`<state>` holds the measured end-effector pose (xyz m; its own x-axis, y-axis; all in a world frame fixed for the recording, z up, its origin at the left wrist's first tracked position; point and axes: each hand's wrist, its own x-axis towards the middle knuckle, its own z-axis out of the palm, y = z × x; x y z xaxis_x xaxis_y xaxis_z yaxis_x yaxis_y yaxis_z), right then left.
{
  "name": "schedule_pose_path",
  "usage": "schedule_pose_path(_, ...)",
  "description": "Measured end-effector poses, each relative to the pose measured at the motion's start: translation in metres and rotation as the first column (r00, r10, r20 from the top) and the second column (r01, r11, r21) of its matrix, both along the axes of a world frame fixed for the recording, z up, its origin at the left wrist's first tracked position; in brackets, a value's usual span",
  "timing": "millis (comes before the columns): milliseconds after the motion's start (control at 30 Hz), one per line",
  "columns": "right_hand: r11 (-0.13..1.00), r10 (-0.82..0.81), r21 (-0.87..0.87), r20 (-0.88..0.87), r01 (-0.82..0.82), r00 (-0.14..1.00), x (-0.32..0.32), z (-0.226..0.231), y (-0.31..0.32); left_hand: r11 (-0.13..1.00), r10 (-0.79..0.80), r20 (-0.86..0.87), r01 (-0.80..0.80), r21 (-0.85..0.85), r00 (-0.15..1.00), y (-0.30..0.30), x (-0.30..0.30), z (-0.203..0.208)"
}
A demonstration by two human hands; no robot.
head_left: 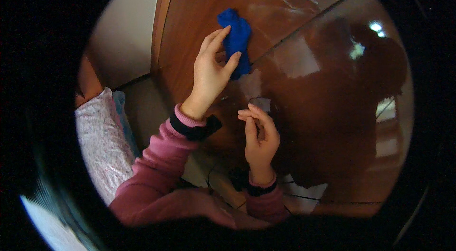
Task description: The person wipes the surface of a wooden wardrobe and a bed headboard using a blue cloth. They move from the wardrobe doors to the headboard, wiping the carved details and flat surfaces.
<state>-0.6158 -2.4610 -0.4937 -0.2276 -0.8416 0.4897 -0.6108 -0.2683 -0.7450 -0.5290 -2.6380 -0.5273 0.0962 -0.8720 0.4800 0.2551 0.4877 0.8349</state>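
Observation:
A crumpled blue cloth (241, 37) lies lengthwise on the glossy brown tabletop (332, 113), in the upper middle of the head view. My left hand (211, 68) reaches over the cloth's left side, its thumb and forefinger apart and their tips at the fabric. Whether the fingers press on the cloth is hard to see. Lower and to the right, my right hand (262, 139) hovers with loosely bent fingers and a gap between thumb and forefinger. I see nothing in it. Pink sleeves with dark bands at the wrists cover both my forearms.
A dark seam (308, 21) runs diagonally across the table's far part. Bright reflections show on the right side. On the left are a pale panel (126, 37) and a light patterned fabric item (104, 137), below the table's edge.

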Motion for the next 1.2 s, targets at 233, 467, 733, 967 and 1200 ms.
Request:
schedule_pose_path(233, 0.998, -0.039, -0.053, 0.018, 0.04, 0.999, -0.032, -0.01, 0.022, 0.998, 0.008, 0.064, -0.004, -0.06, 0.998, 0.019, -0.024, 0.009)
schedule_pose_path(467, 0.996, -0.033, -0.086, -0.028, 0.031, 0.999, -0.069, -0.014, 0.043, 0.995, -0.034, 0.138, 0.046, -0.083, 0.99, 0.059, -0.057, 0.009)
schedule_pose_path(733, 0.976, -0.121, -0.214, -0.337, 0.049, 0.934, -0.084, 0.006, 0.02, 0.964, -0.258, 0.066, 0.262, -0.053, 0.964, 0.099, -0.069, 0.008)
schedule_pose_path(967, 0.982, -0.136, -0.173, -0.343, 0.08, 0.93, -0.087, 0.009, -0.008, 0.927, -0.373, -0.012, 0.372, -0.042, 0.928, 0.101, -0.073, 0.003)
schedule_pose_path(1200, 0.993, -0.063, -0.111, -0.316, 0.029, 0.947, -0.079, -0.002, -0.031, 0.923, -0.385, 0.011, 0.385, -0.004, 0.923, 0.091, -0.044, -0.007)
